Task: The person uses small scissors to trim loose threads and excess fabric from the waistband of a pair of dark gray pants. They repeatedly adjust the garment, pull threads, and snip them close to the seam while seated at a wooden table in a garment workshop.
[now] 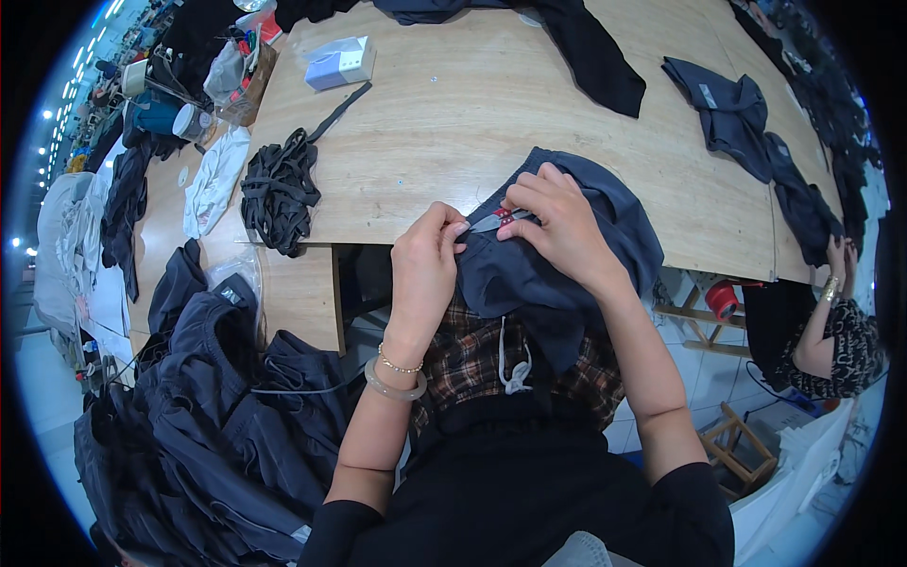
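Note:
A dark blue-grey garment (605,203) lies over the near table edge and hangs onto my lap. My right hand (557,213) is closed round a small pair of thread snips (504,217) with red on the handle; their blades point left, just above the garment's seam. Close to the blade tips, my left hand (430,250) pinches at the garment's edge with thumb and forefinger. Whether a thread is also between those fingertips is too small to tell.
A heap of dark fabric strips (281,194) lies left on the wooden table (425,123), below a tissue box (340,63). Dark garments (217,378) are piled at my left. More garments (723,113) lie far right, where another person's hands (839,260) touch one. A stool (737,449) stands below.

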